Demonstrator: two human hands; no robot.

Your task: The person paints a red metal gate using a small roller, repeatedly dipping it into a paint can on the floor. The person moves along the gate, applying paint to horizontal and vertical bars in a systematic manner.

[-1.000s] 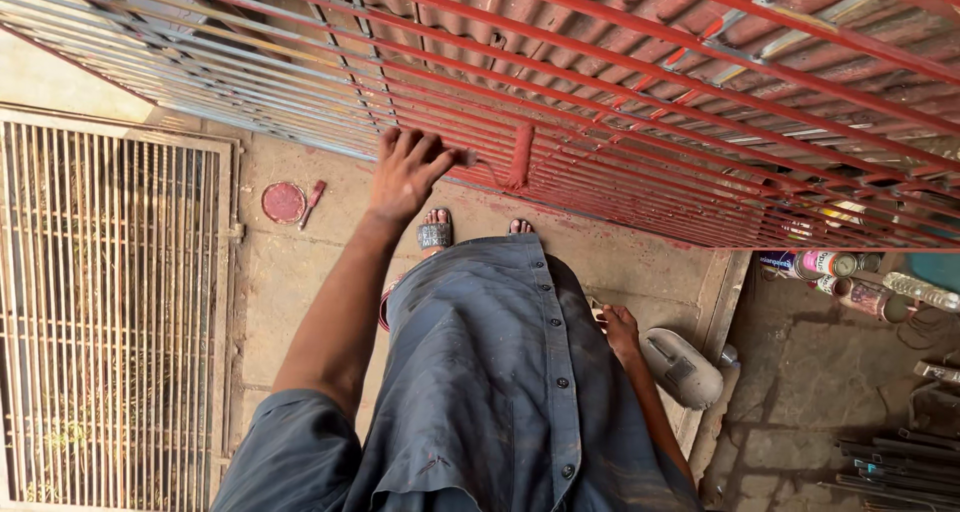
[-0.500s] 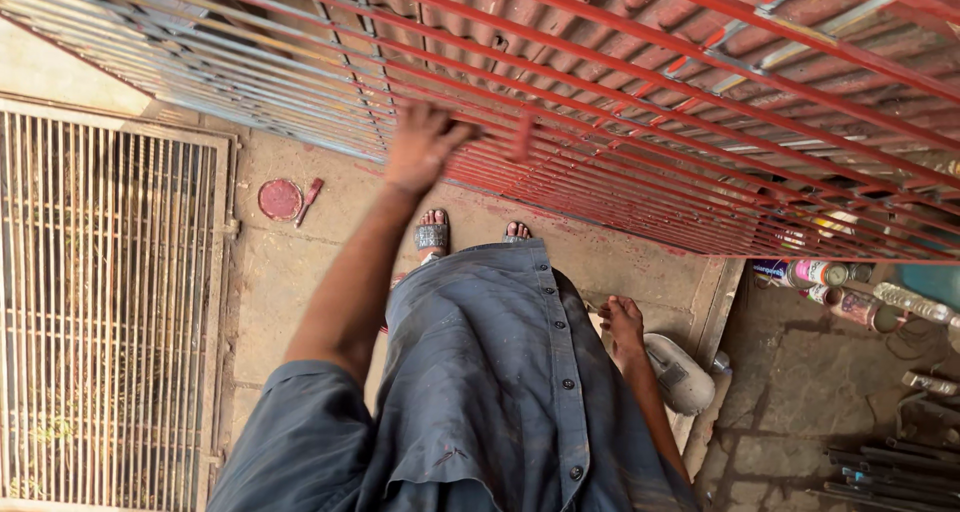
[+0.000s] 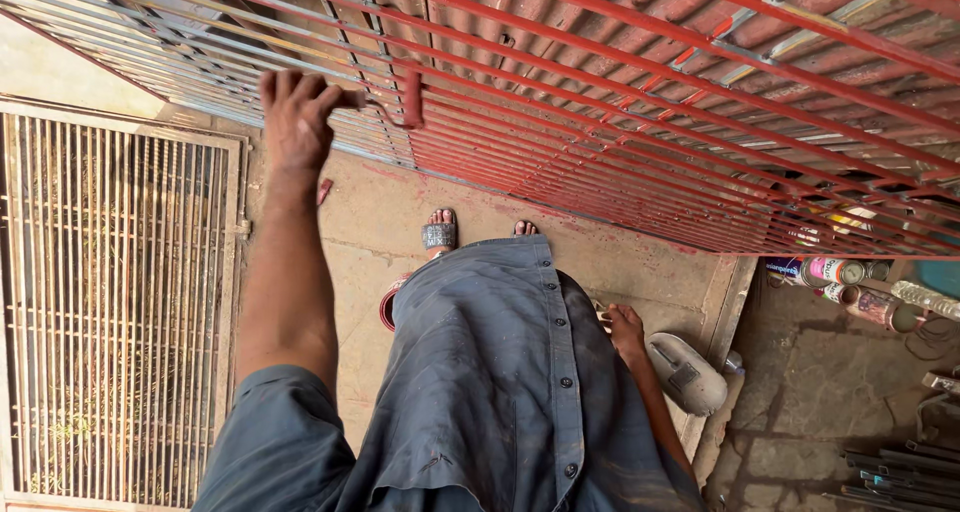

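My left hand (image 3: 297, 122) is raised and shut on the handle of a small paint roller (image 3: 412, 97). The roller's red sleeve rests against the bars of a large metal grille (image 3: 640, 122). The grille is red on the right and bare grey on the left (image 3: 150, 42). My right hand (image 3: 625, 332) hangs by my hip next to a grey power tool (image 3: 690, 372) on the floor. Its fingers point down and are hidden. A red-stained paint tin (image 3: 388, 307) peeks out beside my shirt, near my sandalled feet (image 3: 438, 234).
A second, unpainted grille (image 3: 110, 302) lies flat on the floor at the left. Several cans and bottles (image 3: 850, 282) stand at the right. Metal rods (image 3: 900, 467) lie at the lower right. A small red-stained stick (image 3: 325, 190) lies on the concrete.
My left hand has moved the roller leftward and up along the grille bars, from the red part toward the grey part. The right hand has stayed at my side.
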